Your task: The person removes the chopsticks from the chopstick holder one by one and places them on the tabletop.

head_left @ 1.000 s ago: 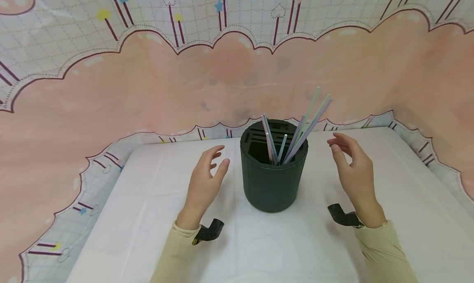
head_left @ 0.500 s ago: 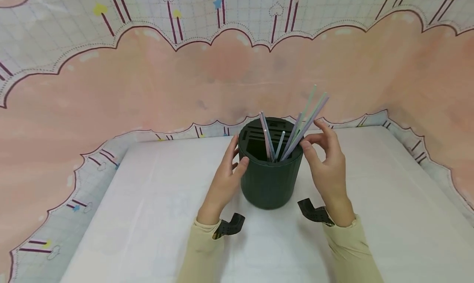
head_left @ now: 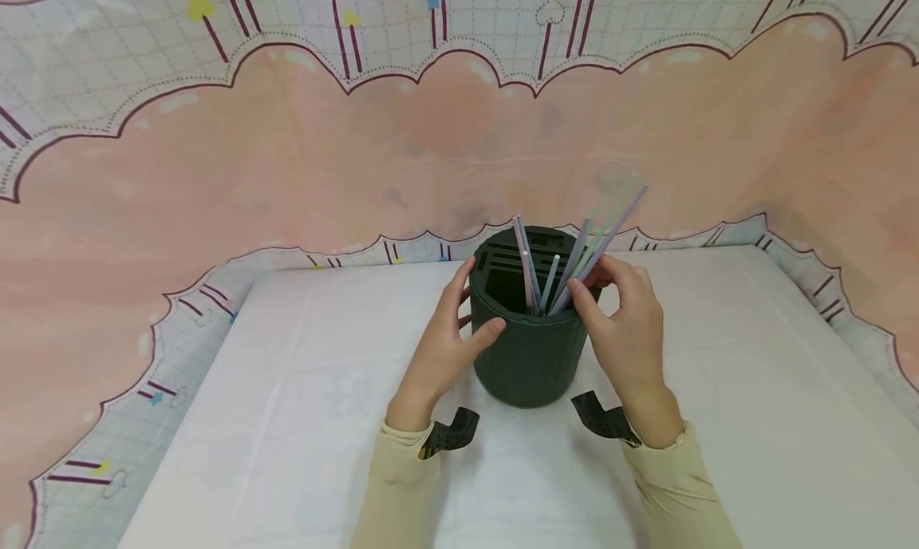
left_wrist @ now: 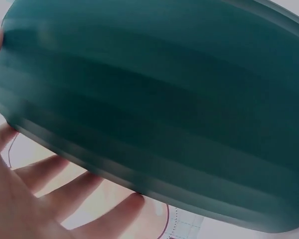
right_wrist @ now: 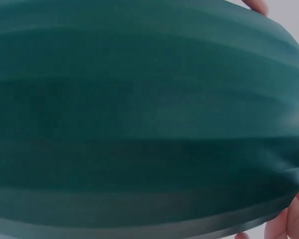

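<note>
A dark green, ribbed pen holder (head_left: 530, 365) stands upright on the table, with slots across the back of its top. My left hand (head_left: 439, 349) grips its left side, thumb on the front near the rim. The left wrist view shows left fingers (left_wrist: 112, 219) along the holder's wall (left_wrist: 154, 109). Several pastel straws (head_left: 619, 227) lean to the right out of the front opening. My right hand (head_left: 633, 337) pinches at these straws by the right rim, thumb in front and fingers partly hidden behind. In the right wrist view, the green wall (right_wrist: 139, 114) hides most of that hand.
More straws (head_left: 526, 254) stand at the left and middle of the opening. A white cover (head_left: 309, 389) spreads over the table. Behind it hangs a peach and white printed cloth (head_left: 445, 142). Black camera mounts (head_left: 451, 432) sit on both wrists.
Both hands have come inward to the pen holder. The left has closed round its side; the right has moved left onto the leaning straws. The holder stays in place.
</note>
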A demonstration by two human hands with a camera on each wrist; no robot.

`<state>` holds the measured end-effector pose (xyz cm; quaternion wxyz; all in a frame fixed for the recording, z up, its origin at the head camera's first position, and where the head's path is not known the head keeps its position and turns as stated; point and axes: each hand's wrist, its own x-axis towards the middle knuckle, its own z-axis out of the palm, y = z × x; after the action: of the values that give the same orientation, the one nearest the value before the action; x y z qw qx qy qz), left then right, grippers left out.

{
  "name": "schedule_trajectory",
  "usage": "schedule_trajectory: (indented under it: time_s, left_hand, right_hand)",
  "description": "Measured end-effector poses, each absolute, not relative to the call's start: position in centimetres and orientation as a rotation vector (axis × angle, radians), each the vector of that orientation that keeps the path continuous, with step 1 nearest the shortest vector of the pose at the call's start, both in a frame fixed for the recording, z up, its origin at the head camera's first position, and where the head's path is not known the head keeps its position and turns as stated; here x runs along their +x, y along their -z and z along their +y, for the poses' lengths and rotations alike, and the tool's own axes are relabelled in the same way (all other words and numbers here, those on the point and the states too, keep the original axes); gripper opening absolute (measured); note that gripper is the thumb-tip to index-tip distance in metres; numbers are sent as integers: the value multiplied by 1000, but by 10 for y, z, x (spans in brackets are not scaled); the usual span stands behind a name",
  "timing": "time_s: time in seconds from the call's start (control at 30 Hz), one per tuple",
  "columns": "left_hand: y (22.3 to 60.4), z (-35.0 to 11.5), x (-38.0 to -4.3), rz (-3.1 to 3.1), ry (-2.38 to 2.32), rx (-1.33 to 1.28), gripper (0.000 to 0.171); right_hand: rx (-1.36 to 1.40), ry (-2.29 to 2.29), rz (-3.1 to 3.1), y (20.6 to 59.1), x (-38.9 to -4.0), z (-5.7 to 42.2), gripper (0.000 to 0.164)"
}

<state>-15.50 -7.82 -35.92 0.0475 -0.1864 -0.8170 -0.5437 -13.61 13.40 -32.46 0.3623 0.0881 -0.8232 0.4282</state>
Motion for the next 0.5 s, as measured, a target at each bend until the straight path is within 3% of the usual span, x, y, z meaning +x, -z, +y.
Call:
schedule_trajectory:
  time_s: [0.1,0.5]
  left_hand:
    - [359,-77,-155,-2488,1618,-572,75]
    - [358,-78,-155,-2508,1556,-555,73]
  right_hand:
    - [221,-1069,-2116,324,-136,133,22]
    - [134,-1296,-1985,319,-130,132,32]
